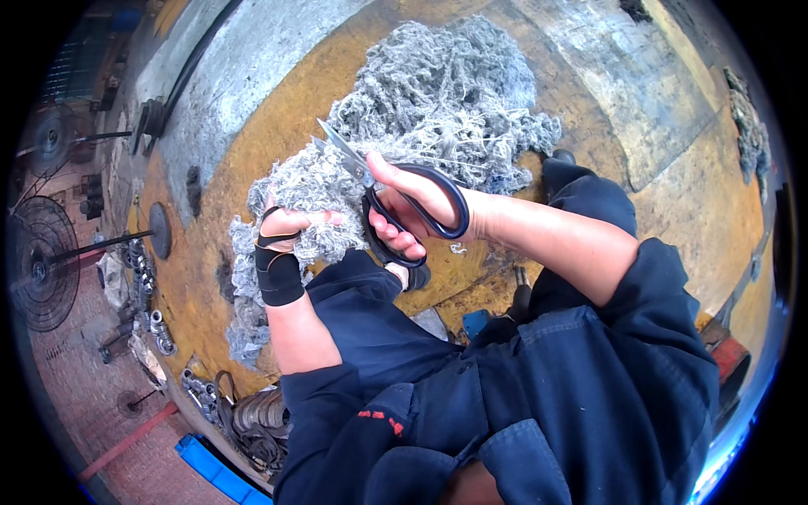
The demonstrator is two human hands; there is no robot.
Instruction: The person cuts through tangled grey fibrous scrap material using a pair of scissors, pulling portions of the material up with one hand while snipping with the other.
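Observation:
A big heap of grey, stringy waste fibre (446,93) lies on the floor in front of me. My right hand (404,202) grips a pair of scissors (358,170) with large black loop handles. Their metal blades are parted a little and point up and left, over the fibre. My left hand (286,225), in a black wrist wrap (278,271), is closed on a bunch of grey fibre (313,187) that stretches from the heap. More of this fibre hangs down past the left wrist. Some of the left fingers are hidden in the strands.
Standing fans (42,265) are at the far left, over a brick-paved floor. Metal parts (162,332) and a coiled spring-like piece (259,412) lie at the lower left, near a blue object (215,471). A dark fibre clump (747,126) sits at the right edge.

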